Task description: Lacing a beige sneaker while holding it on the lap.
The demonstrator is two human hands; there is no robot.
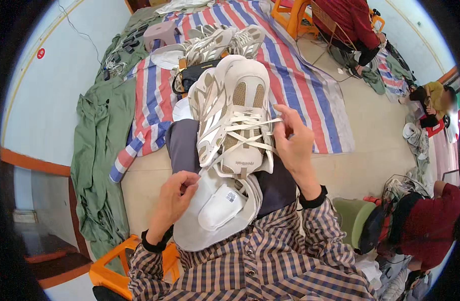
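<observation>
A beige and white sneaker (243, 135) rests on my lap, its toe pointing away and its tongue toward me. Pale flat shoelaces (247, 122) cross loosely over its front. My right hand (293, 138) is at the sneaker's right side, finger and thumb curled round a lace end beside the eyelets. To the left of the sneaker's heel, my left hand (176, 198) has its thumb and fingertips pressed together; what they hold, if anything, is too small to tell. Below lies a white insole-shaped piece (221, 206) on a rounded grey-white sheet (192, 231).
More sneakers (222, 42) lie ahead on a striped sheet (310, 95). A black pouch (197, 75) and a pink stool (161, 34) are near them. Green cloth (102, 165) covers floor at left. Orange stools (112, 261) and several other people (426, 220) are around.
</observation>
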